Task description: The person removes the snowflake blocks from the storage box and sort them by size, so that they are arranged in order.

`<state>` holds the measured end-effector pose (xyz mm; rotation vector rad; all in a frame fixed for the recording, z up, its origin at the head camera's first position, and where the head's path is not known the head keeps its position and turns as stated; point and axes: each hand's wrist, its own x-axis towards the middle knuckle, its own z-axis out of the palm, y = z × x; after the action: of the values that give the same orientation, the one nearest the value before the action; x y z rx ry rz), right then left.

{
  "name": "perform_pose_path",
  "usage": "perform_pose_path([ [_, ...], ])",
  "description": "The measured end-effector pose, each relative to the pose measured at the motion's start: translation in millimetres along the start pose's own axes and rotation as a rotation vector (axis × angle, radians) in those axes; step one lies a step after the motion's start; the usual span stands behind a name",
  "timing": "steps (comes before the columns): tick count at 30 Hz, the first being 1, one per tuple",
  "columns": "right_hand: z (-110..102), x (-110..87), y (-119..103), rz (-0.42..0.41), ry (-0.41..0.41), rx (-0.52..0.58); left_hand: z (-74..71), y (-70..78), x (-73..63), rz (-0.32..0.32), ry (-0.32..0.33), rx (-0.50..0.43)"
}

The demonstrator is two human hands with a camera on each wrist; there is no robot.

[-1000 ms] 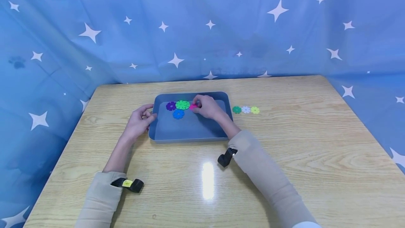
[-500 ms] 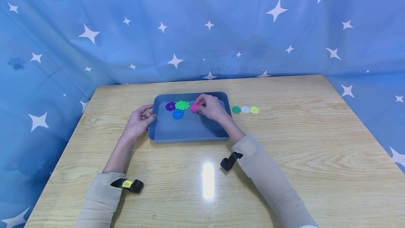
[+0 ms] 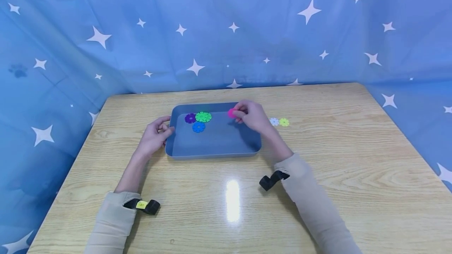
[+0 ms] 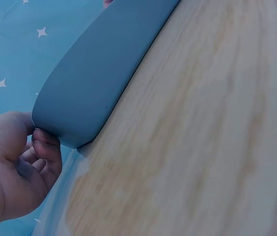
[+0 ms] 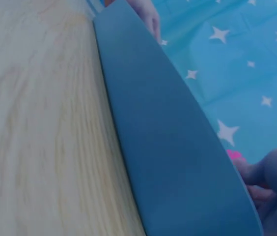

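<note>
A shallow grey-blue tray (image 3: pixel 212 144) lies on the wooden table. My left hand (image 3: pixel 152 135) grips its left edge, thumb at the rim and fingers curled against the outer wall, as the left wrist view shows too. Over the tray's right part, my right hand (image 3: pixel 253 117) pinches a pink notched plastic disc (image 3: pixel 231 113) between thumb and fingers. In the right wrist view only a bit of the pink disc (image 5: pixel 234 155) peeks above the tray wall. Inside the tray, on the left, lie a purple disc (image 3: pixel 190 118), overlapping bright green discs (image 3: pixel 203 117) and a blue disc (image 3: pixel 199 127).
Right of the tray, a white disc (image 3: pixel 274 122) and a yellow-green disc (image 3: pixel 284 122) lie side by side on the table (image 3: pixel 335 148). Behind the table hangs a blue cloth (image 3: pixel 219 46) with white stars. Each forearm carries a black strapped camera.
My right hand has moved right with the pink disc, away from the green discs, and now hides the dark green disc beside the tray. My left hand has stayed put.
</note>
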<state>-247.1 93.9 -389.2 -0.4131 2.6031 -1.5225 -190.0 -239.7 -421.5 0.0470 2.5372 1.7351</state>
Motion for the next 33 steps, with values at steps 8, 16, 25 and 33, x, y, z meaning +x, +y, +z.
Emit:
perform_pose_path([
  [8,-33.5,-12.7,6.5,0.027,0.019,-0.01,-0.6,1.7,-1.7,-0.002,-0.001,-0.007],
  [16,-67.1,-25.1,20.1,-0.012,0.074,-0.096,-0.8,3.5,-3.5,0.0,-0.008,-0.021],
  [25,-97.6,-41.5,41.2,0.036,0.116,-0.192,0.4,3.6,-3.3,0.007,-0.008,-0.025],
  [33,-119.5,-55.3,55.2,0.144,0.131,-0.213,0.2,3.2,-3.8,0.01,-0.008,-0.023],
])
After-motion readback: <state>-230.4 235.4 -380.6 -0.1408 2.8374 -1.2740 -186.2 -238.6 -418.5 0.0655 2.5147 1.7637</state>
